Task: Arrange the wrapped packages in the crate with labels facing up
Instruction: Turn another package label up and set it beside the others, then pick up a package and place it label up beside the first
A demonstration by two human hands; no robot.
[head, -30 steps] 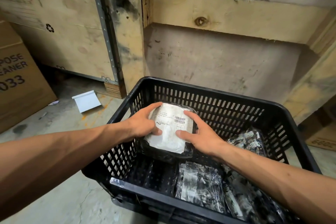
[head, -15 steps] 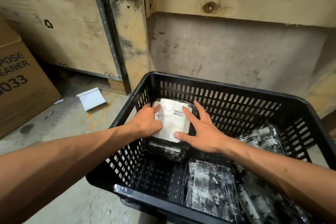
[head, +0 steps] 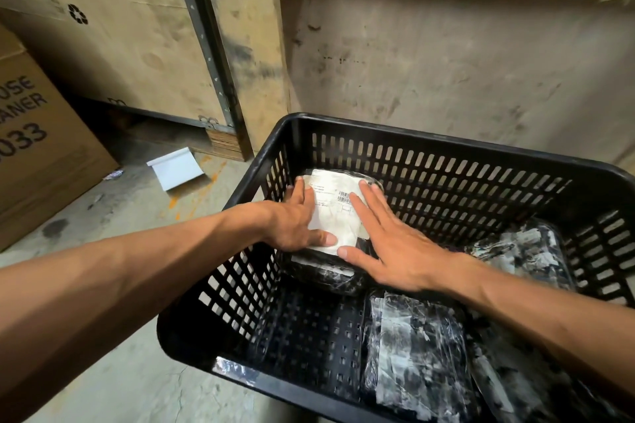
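The fingers of the left hand are seen stretched out and laid flat along the left edge of a white label, with the thumb pressed on the label's near edge. Nothing is gripped; the hand is open and rests on top. The fingers of the right hand are likewise spread wide and flat, laid across the right part of the same label, the thumb touching its near right corner. No grasp is made by this hand either.

The label, printed with a small barcode, is turned upward on a dark wrapped package, which lies in the far left corner of a black slotted crate, against its left and far walls. The crate fills the lower right of the frame.

Further wrapped packages are found in the crate: one near the lower middle of the frame, just beside the first and under the right forearm, and another toward the right wall. Their shiny wrapping is crumpled; labels on them cannot be made out. Bare crate floor is seen at the near left.

Outside the crate, a white folded card lies on the concrete floor at centre left. A cardboard box stands at the left edge, and wooden panels fill the top.
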